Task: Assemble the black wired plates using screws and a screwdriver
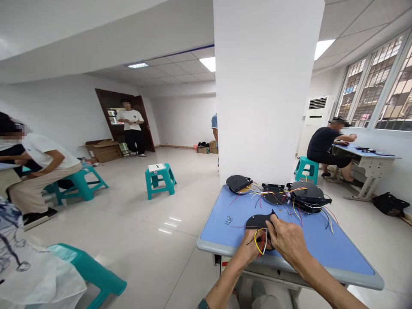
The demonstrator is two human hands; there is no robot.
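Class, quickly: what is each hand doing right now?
Left hand: closed, holding the black wired plate.
Right hand: closed, gripping the same black wired plate.

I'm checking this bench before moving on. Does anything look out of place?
A small cluster of loose screws lies bare on the blue table, away from the black housing, with no tray or container holding them.

Your left hand (247, 248) and right hand (287, 240) are bare, as are your forearms (328, 279), which run out toward 6 o'clock. At 7 o'clock, a dark teal band (202, 304) circles your left arm. Below the counter (354, 280), at 6 o'clock, you wear pale grey trousers (260, 294).
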